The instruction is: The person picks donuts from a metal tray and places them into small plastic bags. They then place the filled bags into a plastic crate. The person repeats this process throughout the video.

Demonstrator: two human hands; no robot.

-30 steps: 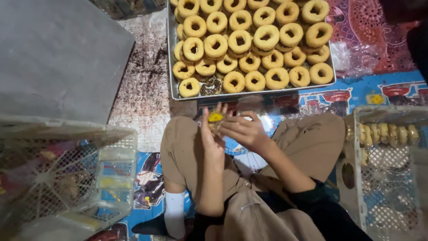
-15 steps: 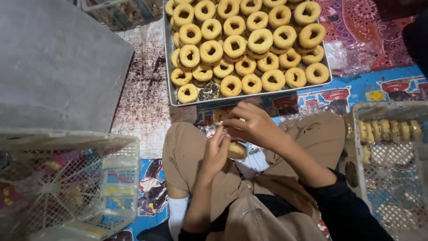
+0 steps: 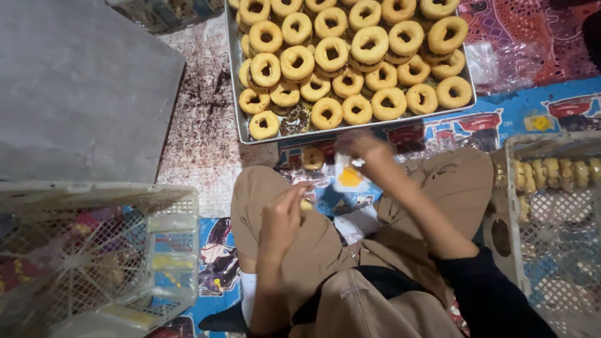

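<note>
Doughnuts (image 3: pixel 350 59) fill a metal tray (image 3: pixel 233 94) on the floor ahead of the seated person, stacked in overlapping layers, golden and ring-shaped. The right hand (image 3: pixel 369 153) is raised just below the tray's near edge, its fingers pinched on the top of a small clear wrapper (image 3: pixel 348 176) that hangs over the lap with something yellow showing inside; the hand is blurred, so the exact hold is hard to read. The left hand (image 3: pixel 282 216) sits over the left knee, fingers curled around a small pale piece, probably a doughnut, though most of it is hidden. One loose doughnut (image 3: pixel 313 158) lies on the patterned mat (image 3: pixel 532 112) between tray and knees.

A doughnut like these looks light and soft, likely to dent or crumble under a hard squeeze, and a little greasy; it is best taken by the outer rim with fingertips. The wrapper is thin, limp and slippery, best held at its open edge.

A white plastic crate (image 3: pixel 94 250) stands to the left. Another crate (image 3: pixel 551 206) on the right holds a row of doughnuts. A grey slab (image 3: pixel 75 87) lies at upper left.
</note>
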